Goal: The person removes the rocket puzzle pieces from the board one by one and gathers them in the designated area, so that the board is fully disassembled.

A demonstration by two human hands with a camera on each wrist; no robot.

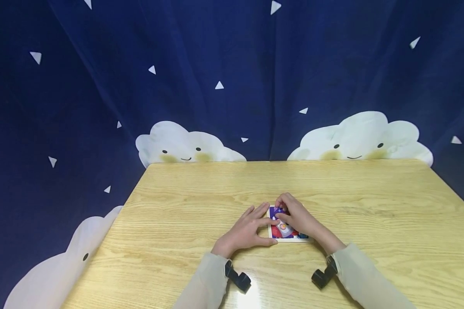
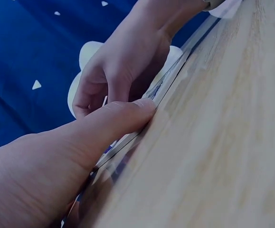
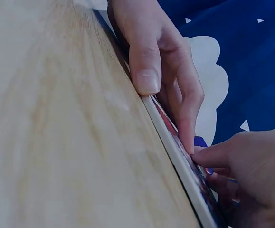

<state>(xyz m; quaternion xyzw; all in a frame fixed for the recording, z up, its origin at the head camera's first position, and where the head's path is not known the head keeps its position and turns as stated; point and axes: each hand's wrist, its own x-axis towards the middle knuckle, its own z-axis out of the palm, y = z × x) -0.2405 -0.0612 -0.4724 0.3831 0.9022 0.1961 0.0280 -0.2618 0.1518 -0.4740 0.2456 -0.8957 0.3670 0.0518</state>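
Note:
A small picture puzzle (image 1: 286, 231) with a pale frame lies on the table; its picture shows a rocket on purple. My left hand (image 1: 247, 229) spans the puzzle's left side. Its thumb rests on the near edge, the index finger reaches onto the picture, and the other fingers lie by the far left corner. From the right, my right hand (image 1: 295, 214) arches over the puzzle with bent fingers, pinching a small purple piece (image 3: 200, 141) above the board. In the right wrist view the right thumb meets the left index fingertip. Fingers partly hide the piece.
The wooden table (image 1: 178, 201) has a light grain and runs back to a dark blue curtain (image 1: 216, 51) with white triangles and clouds. Each wrist wears a black camera mount, such as the left one (image 1: 237, 277), close above the table.

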